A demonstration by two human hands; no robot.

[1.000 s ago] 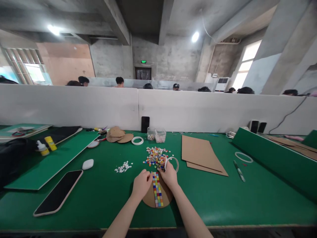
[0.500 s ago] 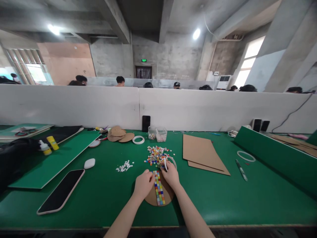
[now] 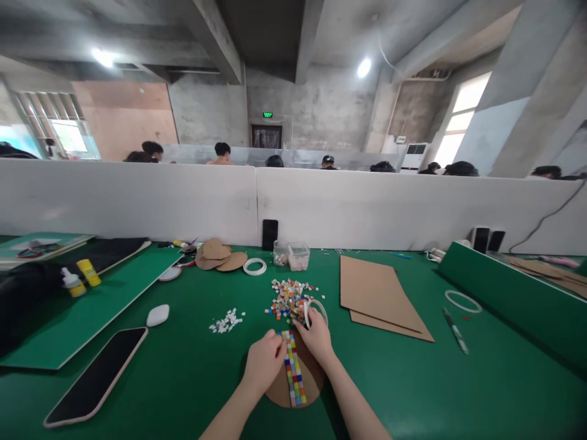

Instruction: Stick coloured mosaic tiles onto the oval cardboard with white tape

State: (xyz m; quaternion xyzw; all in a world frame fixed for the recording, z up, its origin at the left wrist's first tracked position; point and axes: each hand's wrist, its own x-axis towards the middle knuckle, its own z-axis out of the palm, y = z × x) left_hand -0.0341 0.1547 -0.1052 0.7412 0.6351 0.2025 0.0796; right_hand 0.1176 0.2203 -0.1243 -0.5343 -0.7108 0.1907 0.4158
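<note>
A round cardboard disc [image 3: 312,380] lies in front of me, with a strip of small coloured mosaic tiles [image 3: 294,370] running down its middle. My left hand [image 3: 265,360] rests at the strip's far left end, fingers curled in a pinch; what they hold, if anything, is hidden. At the far right edge of the disc, my right hand [image 3: 316,337] grips a white ring-shaped roll of tape [image 3: 326,313], tilted upright. Its fingertips are close to the loose pile of coloured tiles [image 3: 288,297] just beyond the disc.
White tiles [image 3: 225,321] lie left of the pile. Cardboard sheets [image 3: 373,293] are on the right, a phone [image 3: 98,376] and white case [image 3: 158,315] on the left. Clear tubs [image 3: 299,256], another tape roll [image 3: 255,266] and cardboard discs [image 3: 233,261] stand farther back, before a white partition [image 3: 197,198].
The view has shifted, so the table's things sit slightly lower in the picture. Both hands keep nearly the same place at the far end of the tile strip.
</note>
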